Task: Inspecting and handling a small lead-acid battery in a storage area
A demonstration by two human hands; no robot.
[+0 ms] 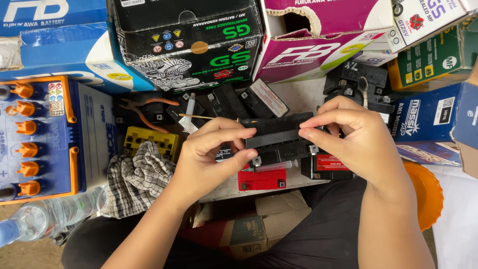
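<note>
Left hand (209, 154): grips the left end of a small black battery (279, 137), thumb below, fingers (226, 134) curled over its front edge.
Right hand (356, 137): pinches the battery's right end, fingers (318, 130) closed narrow along its top, thumb hidden behind them.
Black battery: held level between both hands, just above the tabletop (298, 94), over the middle of the clutter.
Under the battery: a red battery (262, 179) and a clear syringe (279, 166) lying across its top edge; a black battery with a red label (331, 164) just to the right.
Behind it: more black batteries (356, 82), a thin stick (199, 116), pliers with orange handles (144, 109).
Left side: a yellow cap strip (149, 142), a checked cloth (137, 182) touching it, a big blue-and-white battery with orange caps (45, 134), a clear bottle (40, 219) at the corner.
Far edge: a row of cartons, blue (55, 45), black and green (194, 45), purple and white (318, 40).
Right side: a blue box (428, 119), an orange plastic dish (428, 194) beside the right forearm.
Below: the person's dark lap (318, 234), with a brown carton (269, 224) resting near it.
</note>
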